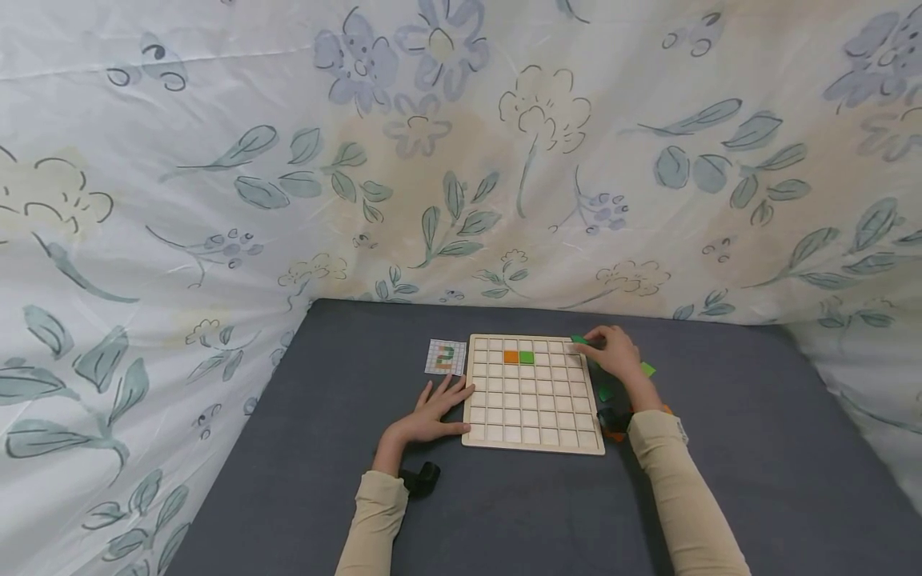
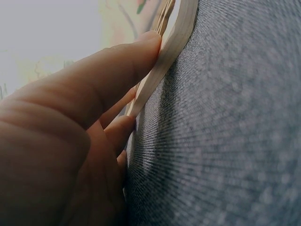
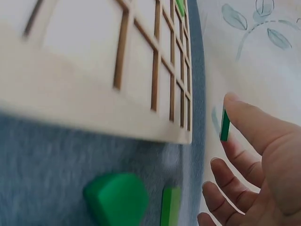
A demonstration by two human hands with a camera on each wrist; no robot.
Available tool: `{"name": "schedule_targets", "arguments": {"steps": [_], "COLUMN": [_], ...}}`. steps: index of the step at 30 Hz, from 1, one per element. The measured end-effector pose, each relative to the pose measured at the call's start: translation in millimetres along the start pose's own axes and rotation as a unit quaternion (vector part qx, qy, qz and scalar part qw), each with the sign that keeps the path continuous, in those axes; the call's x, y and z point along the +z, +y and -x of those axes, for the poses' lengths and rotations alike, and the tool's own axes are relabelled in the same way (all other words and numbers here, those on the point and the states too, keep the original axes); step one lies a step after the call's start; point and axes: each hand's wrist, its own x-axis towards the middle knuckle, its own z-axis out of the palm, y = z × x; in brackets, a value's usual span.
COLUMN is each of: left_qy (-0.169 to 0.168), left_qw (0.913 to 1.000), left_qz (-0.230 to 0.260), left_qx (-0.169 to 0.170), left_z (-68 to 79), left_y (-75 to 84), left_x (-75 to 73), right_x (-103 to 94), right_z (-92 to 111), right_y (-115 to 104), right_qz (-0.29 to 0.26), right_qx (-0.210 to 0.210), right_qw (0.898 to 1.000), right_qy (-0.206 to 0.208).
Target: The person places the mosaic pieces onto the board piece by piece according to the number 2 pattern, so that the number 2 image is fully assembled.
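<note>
Green tile (image 3: pixel 225 127) is the piece to judge; it is held near the board's far right corner. From the left, a small printed card (image 1: pixel 445 357) lies on the desk (image 1: pixel 288 464); it looks light and bendy, so you would lift it by an edge. Next, your left hand (image 1: pixel 432 416) is spread, gripping nothing, touching the left edge of the wooden board (image 1: pixel 533 450). The board looks stiff and may slide, so steady it at the rim. In its grid, an orange tile (image 1: pixel 511 357) and a second green tile (image 1: pixel 527 358) sit side by side, probably offering little edge to pinch. Farther right, your right hand (image 1: pixel 618 354) pinches the green tile between thumb and forefinger. It looks thin, rigid, light and perhaps slick; opposite edges should give you the cleanest hold. Rightmost, a loose green piece (image 1: pixel 648 369) lies on the desk.
</note>
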Motion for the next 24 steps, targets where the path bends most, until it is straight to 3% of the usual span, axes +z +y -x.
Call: {"name": "schedule_targets", "arguments": {"steps": [16,24], "left_qy": [-0.001,0.0], "left_qw": [1.0,1.0], "left_qz": [0.006,0.003], "left_qx": [-0.001,-0.003], "left_z": [0.8,0.1], "left_y": [-2.3,-1.5], "left_x": [1.0,0.3], "right_x": [14.2,21.1], "right_z": [1,4], "right_y": [-22,-28], "right_qz": [-0.022,-0.031], "right_qx": [-0.02,-0.016], "right_qw": [1.0,0.999], "right_qy": [0.004,-0.014]}}
